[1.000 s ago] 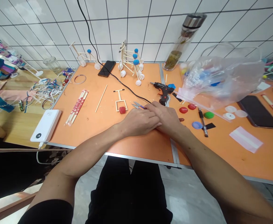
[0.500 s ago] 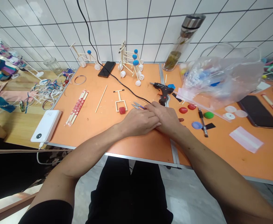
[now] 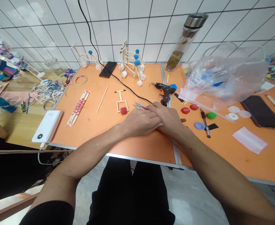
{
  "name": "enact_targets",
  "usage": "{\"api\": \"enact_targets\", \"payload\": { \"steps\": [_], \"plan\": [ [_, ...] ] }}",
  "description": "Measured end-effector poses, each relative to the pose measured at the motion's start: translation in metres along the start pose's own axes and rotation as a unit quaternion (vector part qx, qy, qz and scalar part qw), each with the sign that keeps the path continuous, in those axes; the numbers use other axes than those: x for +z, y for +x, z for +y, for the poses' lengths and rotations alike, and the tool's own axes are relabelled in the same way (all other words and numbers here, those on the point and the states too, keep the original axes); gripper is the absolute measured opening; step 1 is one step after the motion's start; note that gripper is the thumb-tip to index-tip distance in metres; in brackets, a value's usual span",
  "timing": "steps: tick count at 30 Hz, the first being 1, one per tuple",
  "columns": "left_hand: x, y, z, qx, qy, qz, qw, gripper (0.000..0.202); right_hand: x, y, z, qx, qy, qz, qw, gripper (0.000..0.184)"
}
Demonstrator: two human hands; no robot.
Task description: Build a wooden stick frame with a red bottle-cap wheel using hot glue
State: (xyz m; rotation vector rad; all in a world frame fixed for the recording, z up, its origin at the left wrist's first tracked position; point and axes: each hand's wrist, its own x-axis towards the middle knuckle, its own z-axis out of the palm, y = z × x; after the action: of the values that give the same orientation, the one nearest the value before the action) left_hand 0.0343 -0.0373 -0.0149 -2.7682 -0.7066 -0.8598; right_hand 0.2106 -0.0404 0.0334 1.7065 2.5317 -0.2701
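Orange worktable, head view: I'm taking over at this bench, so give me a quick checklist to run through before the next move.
1. Left hand and right hand empty: cannot tell. They rest together on the orange laminate table, right fingers over left, hiding anything between them.
2. Small purple-handled metal snips within reach: ok, lying just beyond the fingertips.
3. Black power cord away from the hands: not ok, it runs in behind them.
4. Black glue gun steady: ok, standing beyond the hands. Its heat: cannot tell.
5. Wooden stick frame with a red wheel undisturbed: ok, lying flat, apart from the hands.
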Motion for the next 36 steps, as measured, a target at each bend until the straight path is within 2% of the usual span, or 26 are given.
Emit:
{"api": "enact_targets", "payload": {
  "steps": [6,16,24,36],
  "plan": [
    [-0.0007,-0.0002,-0.0005,-0.002,-0.003,-0.016,1.0,0.055,0.0002,0.0002,0.0002,-0.002,0.0,0.004,1.0,0.027],
    [-0.0013,0.0008,0.0,0.018,0.016,0.034,0.999,0.058,0.0036,0.001,0.0022,0.002,-0.003,0.004,1.0,0.029],
    [-0.0007,-0.0002,-0.0008,0.009,0.019,0.006,1.0,0.059,0.0045,0.0012,0.0031,-0.002,-0.002,0.009,1.0,0.028],
    [-0.0016,-0.0007,-0.0009,0.011,0.016,0.025,0.999,0.052,0.0026,0.0015,0.0003,-0.003,-0.01,0.007,1.0,0.021]
  ]
}}
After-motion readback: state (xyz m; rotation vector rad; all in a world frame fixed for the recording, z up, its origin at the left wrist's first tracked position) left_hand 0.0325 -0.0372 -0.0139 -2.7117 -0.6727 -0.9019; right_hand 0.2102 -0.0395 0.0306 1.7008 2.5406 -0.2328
